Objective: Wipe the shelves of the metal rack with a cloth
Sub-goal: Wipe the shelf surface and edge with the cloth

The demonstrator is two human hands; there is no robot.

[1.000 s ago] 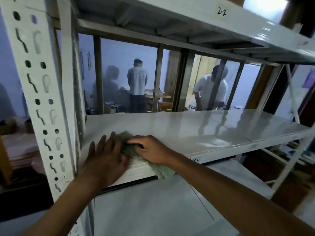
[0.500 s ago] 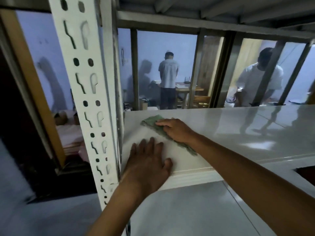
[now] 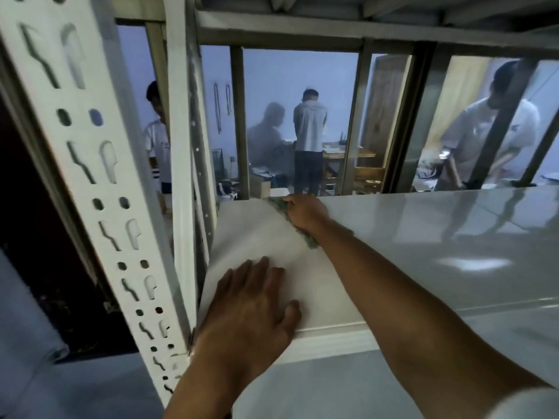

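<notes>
A white metal rack shelf [image 3: 423, 237] runs across the middle of the view. My right hand [image 3: 305, 211] presses a green cloth [image 3: 276, 204] flat on the shelf at its far left corner; most of the cloth is hidden under the hand and wrist. My left hand [image 3: 251, 303] lies flat with fingers spread on the near left edge of the same shelf, holding nothing.
The rack's perforated white upright [image 3: 99, 182] stands close at the left. Another shelf [image 3: 363, 13] hangs overhead, and a lower shelf [image 3: 302, 388] lies beneath. Behind the rack, a window frame [image 3: 354, 122] shows three people standing in a blue-walled room.
My right hand has slid the cloth from the shelf's near edge away to its far left corner. My left hand has stayed flat at the near edge. The view has moved closer.
</notes>
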